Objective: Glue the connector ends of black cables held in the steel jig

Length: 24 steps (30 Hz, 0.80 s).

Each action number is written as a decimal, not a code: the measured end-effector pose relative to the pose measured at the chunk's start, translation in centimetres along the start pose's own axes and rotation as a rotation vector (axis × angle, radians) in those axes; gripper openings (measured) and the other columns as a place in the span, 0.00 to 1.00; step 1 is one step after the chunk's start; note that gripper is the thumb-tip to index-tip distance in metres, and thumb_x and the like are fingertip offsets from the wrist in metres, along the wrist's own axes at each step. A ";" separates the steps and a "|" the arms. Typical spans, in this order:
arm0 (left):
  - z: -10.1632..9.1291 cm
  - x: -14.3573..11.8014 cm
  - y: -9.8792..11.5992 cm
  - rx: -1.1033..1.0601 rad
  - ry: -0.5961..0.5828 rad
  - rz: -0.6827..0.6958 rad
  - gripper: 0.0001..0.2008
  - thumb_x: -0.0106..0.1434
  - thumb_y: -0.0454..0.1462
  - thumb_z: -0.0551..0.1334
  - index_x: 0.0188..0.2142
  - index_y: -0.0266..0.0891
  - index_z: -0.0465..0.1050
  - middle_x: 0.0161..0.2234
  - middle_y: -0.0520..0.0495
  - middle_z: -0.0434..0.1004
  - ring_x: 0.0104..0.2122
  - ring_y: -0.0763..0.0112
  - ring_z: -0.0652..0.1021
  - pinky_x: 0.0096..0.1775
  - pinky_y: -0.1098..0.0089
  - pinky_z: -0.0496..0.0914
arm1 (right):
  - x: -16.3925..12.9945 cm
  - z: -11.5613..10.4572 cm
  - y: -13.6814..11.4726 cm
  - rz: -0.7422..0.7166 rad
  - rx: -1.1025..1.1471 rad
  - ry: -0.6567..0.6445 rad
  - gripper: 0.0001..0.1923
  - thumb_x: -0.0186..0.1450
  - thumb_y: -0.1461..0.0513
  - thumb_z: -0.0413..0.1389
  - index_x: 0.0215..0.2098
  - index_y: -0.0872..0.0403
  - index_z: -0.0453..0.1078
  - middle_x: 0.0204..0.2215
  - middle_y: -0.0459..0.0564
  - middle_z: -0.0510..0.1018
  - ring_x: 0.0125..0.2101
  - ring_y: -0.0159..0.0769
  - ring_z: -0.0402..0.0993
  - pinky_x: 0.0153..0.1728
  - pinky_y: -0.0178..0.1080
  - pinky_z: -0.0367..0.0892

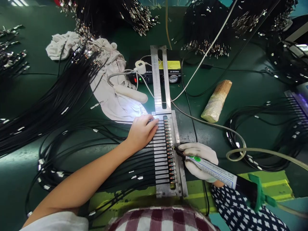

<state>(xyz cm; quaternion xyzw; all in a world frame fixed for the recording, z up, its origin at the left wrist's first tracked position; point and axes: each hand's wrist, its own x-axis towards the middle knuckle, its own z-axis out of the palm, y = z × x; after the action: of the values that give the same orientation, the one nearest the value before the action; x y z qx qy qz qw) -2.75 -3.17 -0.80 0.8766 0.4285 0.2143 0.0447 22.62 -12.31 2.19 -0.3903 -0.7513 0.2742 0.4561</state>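
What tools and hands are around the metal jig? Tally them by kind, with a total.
Hands: 2, left hand, gloved right hand
Dispensing syringe: 1
Dispenser control box: 1
Gooseneck lamp: 1
Total: 5

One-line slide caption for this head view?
Bare left hand rests on a metal fixture holding a row of black cables; gloved right hand points a syringe dispenser at their tips.

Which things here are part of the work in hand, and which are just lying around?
In use:
- metal jig with its row of cable ends
- syringe dispenser, held in the gloved right hand
- left hand pressing the jig

Lying about:
- white cloth
- wrapped roll
- cable bundles
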 end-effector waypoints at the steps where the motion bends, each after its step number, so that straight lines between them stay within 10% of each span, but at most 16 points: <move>1: 0.0 0.0 0.0 0.000 0.001 0.000 0.14 0.70 0.38 0.53 0.49 0.39 0.73 0.45 0.38 0.74 0.44 0.58 0.75 0.41 0.60 0.68 | 0.0 0.0 0.0 0.000 0.003 -0.002 0.10 0.58 0.64 0.62 0.39 0.52 0.73 0.38 0.54 0.83 0.38 0.42 0.82 0.39 0.41 0.78; 24: 0.1 -0.1 -0.1 0.021 0.021 0.016 0.13 0.69 0.38 0.54 0.48 0.38 0.73 0.44 0.39 0.75 0.44 0.58 0.75 0.41 0.61 0.68 | 0.1 0.0 0.0 -0.021 0.030 -0.002 0.11 0.56 0.66 0.61 0.38 0.54 0.74 0.36 0.54 0.83 0.36 0.41 0.82 0.37 0.40 0.78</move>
<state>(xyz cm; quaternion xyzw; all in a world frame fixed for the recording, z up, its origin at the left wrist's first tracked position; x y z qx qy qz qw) -2.84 -3.16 -0.90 0.8783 0.4239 0.2193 0.0295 22.61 -12.26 2.20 -0.3752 -0.7516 0.2813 0.4639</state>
